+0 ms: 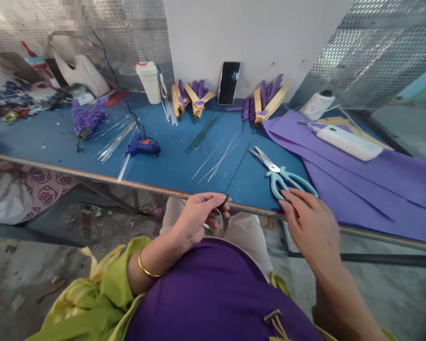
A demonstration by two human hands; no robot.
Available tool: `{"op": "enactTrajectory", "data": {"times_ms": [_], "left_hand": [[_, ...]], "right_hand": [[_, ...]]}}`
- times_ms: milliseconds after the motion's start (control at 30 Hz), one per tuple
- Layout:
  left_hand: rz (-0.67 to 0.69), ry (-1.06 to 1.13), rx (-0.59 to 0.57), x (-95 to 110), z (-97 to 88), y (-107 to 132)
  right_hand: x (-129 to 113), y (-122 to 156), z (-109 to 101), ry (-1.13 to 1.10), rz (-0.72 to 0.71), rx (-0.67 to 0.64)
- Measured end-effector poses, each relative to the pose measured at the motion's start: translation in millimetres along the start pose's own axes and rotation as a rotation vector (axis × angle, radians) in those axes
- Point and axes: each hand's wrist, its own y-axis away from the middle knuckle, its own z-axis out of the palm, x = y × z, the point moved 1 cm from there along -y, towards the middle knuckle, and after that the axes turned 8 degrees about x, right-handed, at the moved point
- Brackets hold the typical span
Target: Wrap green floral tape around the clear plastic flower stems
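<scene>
My left hand (pixel 208 210) is closed, thumb and forefinger pinching the near end of a thin green wire stem (pixel 238 166) where a bit of green shows. A roll of tape with a pale ring (pixel 216 219) hangs about the fingers of that hand. The stem points away over the table. My right hand (pixel 312 222) is at the light-blue handles of a pair of scissors (pixel 277 174), its thumb and forefinger closed at the near loop. The scissors lie on the tabletop, blades slightly apart, pointing to the far left. Clear thin rods (pixel 216 163) lie beyond my left hand.
Purple sheets (pixel 355 184) cover the table's right side, with a white device (pixel 351 142) on top. Green stems (pixel 204 132), a blue glue gun (pixel 142 146), wrapped purple flower bunches (pixel 198 97), a phone (pixel 229 83) and a white cup (pixel 149 81) stand or lie farther back.
</scene>
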Motion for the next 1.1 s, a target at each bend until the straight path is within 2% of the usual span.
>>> {"op": "enactTrajectory", "data": {"times_ms": [133, 200, 300, 467, 567, 667, 800, 867, 967, 1033, 1100], "left_hand": [[-0.029, -0.019, 0.046, -6.6, -5.6, 7.2], [-0.033, -0.028, 0.06, -9.9, -8.3, 9.0], [-0.036, -0.034, 0.072, -15.5, -12.4, 8.5], [-0.037, -0.048, 0.152, -22.2, -14.6, 2.7], [-0.069, -0.046, 0.185, -23.0, -12.3, 0.7], [-0.077, -0.031, 0.205, -22.4, -10.7, 0.0], [-0.087, -0.012, 0.175, -23.2, -11.5, -1.2], [-0.09, 0.0, 0.151, -24.2, -12.3, -1.7], [-0.084, 0.012, 0.169, -24.6, -12.8, -1.9], [-0.089, 0.01, 0.184, -23.8, -12.6, -1.7], [-0.09, 0.012, 0.176, -22.8, -12.4, -1.6]], "right_hand": [[6.1, 7.9, -10.3, -0.083, 0.119, 0.111], [7.7, 4.5, -15.1, -0.048, 0.196, 0.111], [9.7, -7.1, -21.3, 0.12, 0.233, -0.077], [17.0, -35.0, -23.1, 0.35, 0.19, -0.411], [22.2, -48.8, -19.8, 0.319, 0.17, -0.557], [24.0, -55.7, -20.5, 0.241, 0.083, -0.659], [24.9, -53.7, -27.7, 0.328, -0.026, -0.77], [28.6, -48.7, -31.4, 0.329, -0.058, -0.796], [40.8, -37.6, -37.9, 0.242, -0.048, -0.761], [51.5, -28.4, -43.8, 0.169, 0.034, -0.725], [61.0, -17.8, -50.5, 0.079, 0.178, -0.703]]}}
